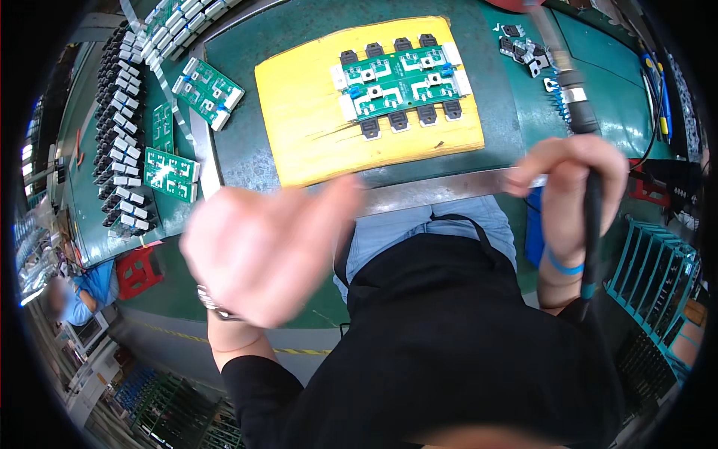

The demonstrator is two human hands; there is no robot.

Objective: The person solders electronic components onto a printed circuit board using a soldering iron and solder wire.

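My left hand [262,251] is smeared by motion over the table's front edge, to the left; its thumb side points at a yellow board, and I cannot make out its fingers. Curled fingers of my right hand [572,176] wrap round a long rod-shaped tool [593,217] with a black grip, a silver ring and a blurred metal shaft pointing away from me. Flat on the yellow board [307,135] lies a green circuit board [404,81], with black three-legged transistors along its far and near edges and white blocks at its ends. Neither hand touches it.
More green circuit boards [172,174] lie left on the green table [239,157], beside long rows of black and white parts [123,142]. Loose transistors [523,52] and blue parts [553,93] sit at right. A metal strip [426,191] edges the table; a teal rack [651,262] stands right.
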